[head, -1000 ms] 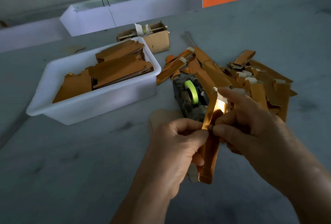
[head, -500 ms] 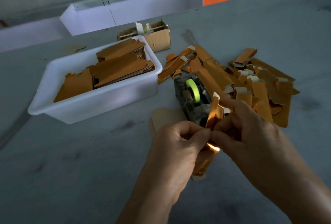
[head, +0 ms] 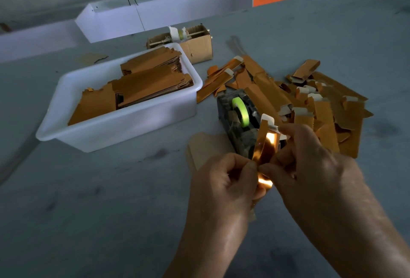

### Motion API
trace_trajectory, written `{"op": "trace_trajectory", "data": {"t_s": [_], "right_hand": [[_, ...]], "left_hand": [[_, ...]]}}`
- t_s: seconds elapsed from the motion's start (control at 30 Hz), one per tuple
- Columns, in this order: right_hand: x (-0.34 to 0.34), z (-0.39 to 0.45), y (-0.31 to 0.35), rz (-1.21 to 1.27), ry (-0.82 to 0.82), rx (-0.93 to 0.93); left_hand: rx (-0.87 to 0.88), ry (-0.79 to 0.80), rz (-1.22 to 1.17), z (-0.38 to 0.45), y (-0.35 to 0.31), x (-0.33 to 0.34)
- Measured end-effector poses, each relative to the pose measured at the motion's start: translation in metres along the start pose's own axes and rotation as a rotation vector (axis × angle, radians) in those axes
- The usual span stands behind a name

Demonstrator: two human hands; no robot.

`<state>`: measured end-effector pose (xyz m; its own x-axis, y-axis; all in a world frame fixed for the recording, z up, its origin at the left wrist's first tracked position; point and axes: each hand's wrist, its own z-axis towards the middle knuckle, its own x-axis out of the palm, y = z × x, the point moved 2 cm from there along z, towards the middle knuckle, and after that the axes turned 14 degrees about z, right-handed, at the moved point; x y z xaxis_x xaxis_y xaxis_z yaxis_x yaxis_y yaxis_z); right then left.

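Note:
A shiny gold carton blank (head: pixel 265 146) with white flaps at its top stands nearly upright between my hands. My left hand (head: pixel 224 186) pinches its lower part with thumb and forefinger. My right hand (head: pixel 310 166) pinches it from the right side, fingers curled round its edge. Its bottom end is hidden behind my hands. Just behind it stands a dark tape dispenser (head: pixel 238 117) with a green roll.
A white tub (head: pixel 124 129) at the left holds stacked flat gold blanks. A loose heap of gold cartons (head: pixel 315 104) lies right of the dispenser. A small cardboard box (head: pixel 197 44) stands behind the tub. A white trough (head: pixel 159 18) runs along the back.
The gold blank has turned in my hands and risen a little, and both hands have drawn closer together around it. Less of its lower end shows than one second ago.

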<state>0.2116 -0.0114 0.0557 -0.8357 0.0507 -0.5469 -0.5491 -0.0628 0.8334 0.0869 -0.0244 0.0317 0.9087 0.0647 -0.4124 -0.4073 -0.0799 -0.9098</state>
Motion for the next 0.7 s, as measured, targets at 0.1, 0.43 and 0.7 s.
{"op": "trace_trajectory", "data": {"t_s": [0.1,0.43,0.7], "right_hand": [[0.000,0.000,0.001,-0.097,0.002,0.031],[0.004,0.004,-0.015,0.512,0.161,0.064],[-0.021,0.046,-0.030,0.312,-0.182,-0.044]], "left_hand": [[0.011,-0.028,0.016,-0.002,0.002,-0.002],[-0.011,0.120,-0.045,-0.002,0.002,-0.014],[-0.084,-0.281,0.582,0.016,0.027,-0.035]]}}
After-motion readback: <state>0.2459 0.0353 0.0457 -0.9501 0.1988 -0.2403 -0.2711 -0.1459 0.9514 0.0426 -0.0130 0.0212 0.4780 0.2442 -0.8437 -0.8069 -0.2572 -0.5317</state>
